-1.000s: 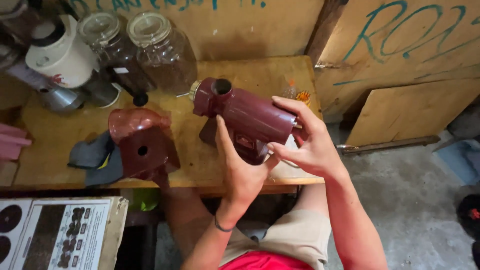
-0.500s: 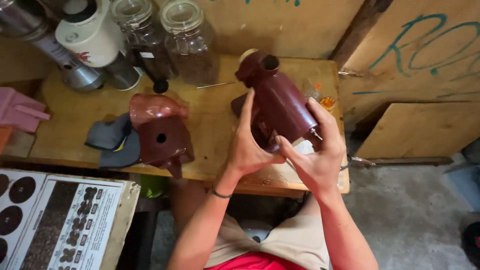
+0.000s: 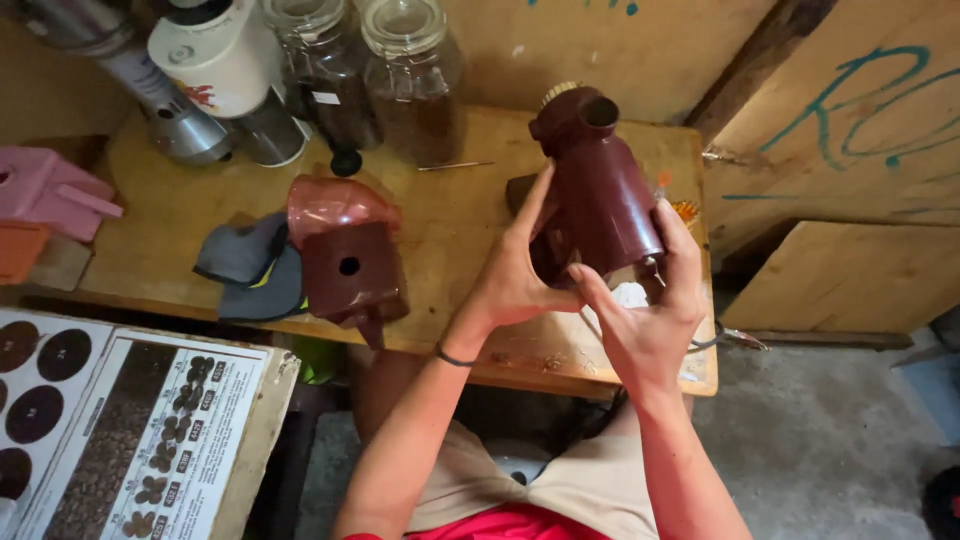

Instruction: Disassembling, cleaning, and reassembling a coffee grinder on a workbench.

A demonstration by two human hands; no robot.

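A: Currently gripping a dark red machine body with both hands, holding it just over the right end of the tabletop. Closing the left hand grip on its near side, thumb pointing up along the casing. Cupping its lower end in the right hand grip, fingers wrapping the far side.

B: Judging how far along?

A: Probably looking at a machine partway apart. Seeing a second dark red casing with a round hole lying well apart on the tabletop, touching a translucent reddish hood and a grey cloth. Not seeing any piece being fitted together yet.

B: Spotting any labels or signs?

A: Noticing a small white rectangular label on the left glass jar. Finding none on the right glass jar. Catching a red mark on the white appliance at back left. Seeing a printed chart at lower left, white with dark round swatches and brown bean pictures. Making out teal scrawl on the wooden boards at right.
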